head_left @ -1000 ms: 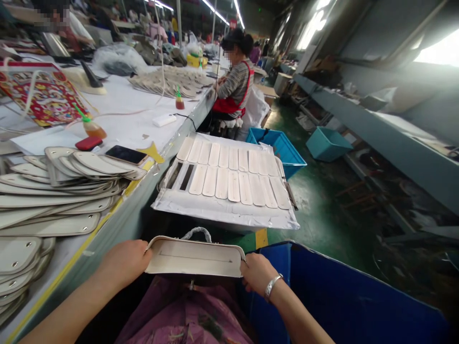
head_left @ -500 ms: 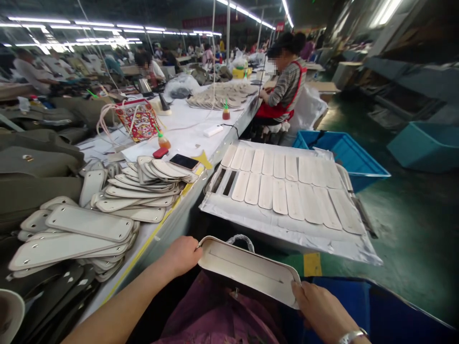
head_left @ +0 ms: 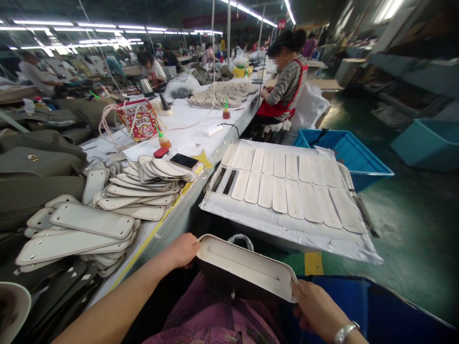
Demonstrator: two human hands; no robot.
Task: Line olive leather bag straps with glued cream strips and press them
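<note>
Left grip [head_left: 183,250] and right grip [head_left: 317,304] hold the bag [head_left: 247,265], far side hidden

Fluorescent tubes [head_left: 43,22] are glowing between ten and eleven o'clock, and another row is shining near twelve; at two o'clock a strip of light [head_left: 390,10] is blurring into haze. The white tabletop [head_left: 184,136] is looking evenly lit, while the green floor [head_left: 390,210] is showing a soft sheen towards three. Shadow is pooling below the tabletop's edge around seven, and the navy bin [head_left: 390,315] is sinking into darkness at four. The teal bin [head_left: 426,143] is appearing stretched and smeared at three, and distant workers [head_left: 38,74] are losing detail at ten.
</note>
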